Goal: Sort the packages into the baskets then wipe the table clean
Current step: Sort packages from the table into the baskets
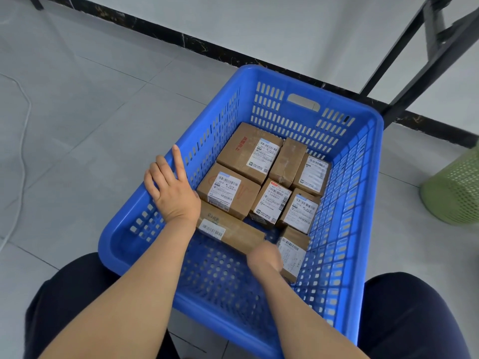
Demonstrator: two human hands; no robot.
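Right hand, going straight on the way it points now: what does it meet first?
Probably the long flat package lying crosswise in the blue basket. The right hand is blurred and points toward its near edge; whether they touch is unclear.

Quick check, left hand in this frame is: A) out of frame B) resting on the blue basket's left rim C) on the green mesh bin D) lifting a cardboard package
B: the left hand rests on the left rim of the blue basket, index finger straight, no package in it.
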